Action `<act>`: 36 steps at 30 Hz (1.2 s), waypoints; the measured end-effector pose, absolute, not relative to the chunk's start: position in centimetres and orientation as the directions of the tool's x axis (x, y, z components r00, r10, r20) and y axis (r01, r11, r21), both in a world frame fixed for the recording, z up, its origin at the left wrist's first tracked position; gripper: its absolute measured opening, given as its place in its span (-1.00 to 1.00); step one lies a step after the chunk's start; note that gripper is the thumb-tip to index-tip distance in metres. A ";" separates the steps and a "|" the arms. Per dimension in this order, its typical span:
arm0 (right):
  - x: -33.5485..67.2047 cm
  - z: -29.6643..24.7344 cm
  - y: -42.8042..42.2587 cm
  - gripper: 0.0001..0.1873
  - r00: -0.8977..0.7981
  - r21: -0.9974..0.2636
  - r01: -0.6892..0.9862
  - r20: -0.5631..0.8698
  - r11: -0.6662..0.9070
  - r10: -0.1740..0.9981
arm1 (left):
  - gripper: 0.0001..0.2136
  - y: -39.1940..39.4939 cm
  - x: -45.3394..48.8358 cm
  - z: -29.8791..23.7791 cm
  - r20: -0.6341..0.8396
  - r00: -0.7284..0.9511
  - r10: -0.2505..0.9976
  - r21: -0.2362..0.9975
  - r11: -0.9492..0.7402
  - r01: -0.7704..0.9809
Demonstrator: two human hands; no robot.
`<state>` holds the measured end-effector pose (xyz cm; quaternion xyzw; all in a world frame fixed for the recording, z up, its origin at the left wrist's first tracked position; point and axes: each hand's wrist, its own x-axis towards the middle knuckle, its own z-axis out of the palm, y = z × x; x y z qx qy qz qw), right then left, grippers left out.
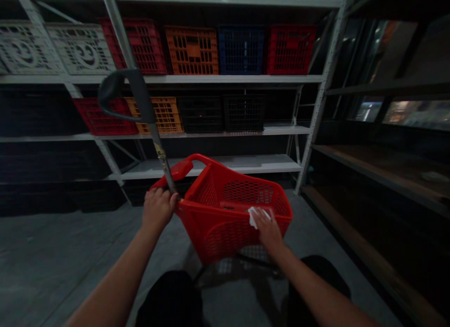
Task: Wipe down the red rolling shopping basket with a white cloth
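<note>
A red plastic shopping cart [225, 233] with perforated basket walls stands on the floor in front of me. My left hand [160, 207] is closed over the cart's rim at the handle end, beside the foot of a metal pole [162, 153]. On that pole sits a dark grey loop handle [140, 97]; how the pole joins the cart is hidden by my hand. My right hand [269, 228] presses a crumpled white cloth [253, 218], perhaps a paper wipe, against the near top rim, toward the cart's far-right end.
Behind the cart, white metal shelving [225, 165] holds red, orange, blue, white and black crates, such as an orange crate [192, 52]. Darker shelves [383, 170] run along the right side. My knees [170, 299] are close to the cart on the grey floor [80, 252].
</note>
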<state>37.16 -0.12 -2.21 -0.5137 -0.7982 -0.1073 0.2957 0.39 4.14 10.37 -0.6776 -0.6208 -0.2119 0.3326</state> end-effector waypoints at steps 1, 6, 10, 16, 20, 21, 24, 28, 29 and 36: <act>39.2 -2.8 -0.2 -0.24 -0.263 -0.130 0.904 0.579 0.406 0.772 | -0.60 4.5 0.1 10.4 0.687 0.145 0.712 -0.187 -0.019 0.982; 43.8 -4.6 -0.1 -0.27 -0.046 -0.227 0.949 0.587 0.219 0.809 | -0.60 5.0 0.8 10.3 0.743 -0.012 0.669 -0.033 0.054 0.998; 40.4 -5.5 -0.4 -0.33 -0.047 -0.288 0.905 0.664 0.313 0.747 | -0.50 3.0 5.2 8.6 0.834 -0.102 0.543 0.103 0.030 0.994; 35.4 -5.5 -1.4 -0.29 -0.200 -0.250 0.834 0.693 0.492 0.692 | -0.64 0.9 14.8 3.5 0.738 0.191 0.648 0.038 -0.322 0.946; 35.4 -5.5 -2.9 -0.33 -0.402 -0.146 0.763 0.656 0.630 0.639 | -0.71 0.8 18.9 1.4 0.641 0.318 0.699 0.082 -0.474 0.877; 36.0 -5.6 -3.2 -0.34 -0.455 -0.121 0.741 0.634 0.661 0.626 | -0.73 0.8 19.4 1.2 0.615 0.331 0.716 0.100 -0.488 0.867; 39.1 -6.2 -3.3 -0.36 -0.532 -0.107 0.705 0.574 0.701 0.622 | -0.73 0.7 19.4 0.7 0.582 0.328 0.744 0.114 -0.474 0.873; 43.6 -5.8 -0.7 -0.35 -0.237 -0.267 0.822 0.644 0.504 0.727 | -0.72 0.9 18.0 0.2 0.599 0.309 0.739 0.065 -0.429 0.901; 43.9 -5.6 0.0 -0.35 -0.158 -0.304 0.837 0.662 0.455 0.732 | -0.72 0.9 17.7 0.2 0.599 0.309 0.738 0.055 -0.423 0.904; 35.0 -6.6 -1.7 -0.49 -0.265 -0.334 0.748 0.641 0.573 0.720 | -0.76 1.0 16.8 0.1 0.601 0.292 0.744 0.020 -0.380 0.925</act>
